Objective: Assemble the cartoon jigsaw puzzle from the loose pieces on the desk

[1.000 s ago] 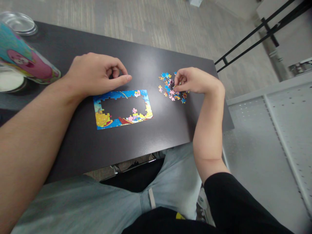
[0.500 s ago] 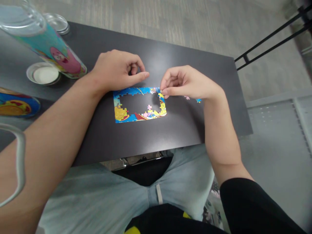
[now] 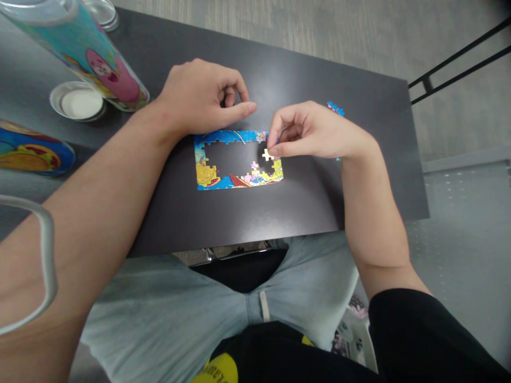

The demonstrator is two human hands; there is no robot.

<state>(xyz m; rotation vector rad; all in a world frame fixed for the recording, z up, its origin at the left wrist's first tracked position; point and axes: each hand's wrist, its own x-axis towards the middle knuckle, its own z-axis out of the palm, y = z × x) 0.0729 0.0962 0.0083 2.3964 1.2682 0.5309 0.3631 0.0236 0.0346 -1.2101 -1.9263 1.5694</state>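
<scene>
A small jigsaw puzzle [image 3: 223, 184] lies on the dark table, its colourful border joined around a bare middle. My right hand [image 3: 309, 130] is over the puzzle's right side, thumb and forefinger pinching a pale yellow puzzle piece [image 3: 266, 155] above the gap. Beside the upper left edge rests my left hand [image 3: 209, 98], fingers loosely curled and thumb apart, with nothing in it. A pink piece [image 3: 254, 166] juts up from the lower border. Blue loose pieces [image 3: 336, 108] lie beyond my right hand, which partly hides others.
On the left stand a tall clear-topped canister [image 3: 107, 69] with a pink cartoon starfish, a round metal lid [image 3: 77, 102] and a blue tin [image 3: 35, 151] with a burger picture. Another lid [image 3: 102, 13] is at the far left. The table's [image 3: 239, 223] near edge meets my lap.
My right hand has shifted slightly in over the puzzle's gap, and the yellow piece shows more clearly in its pinch. The view has moved a little; my left hand keeps its pose.
</scene>
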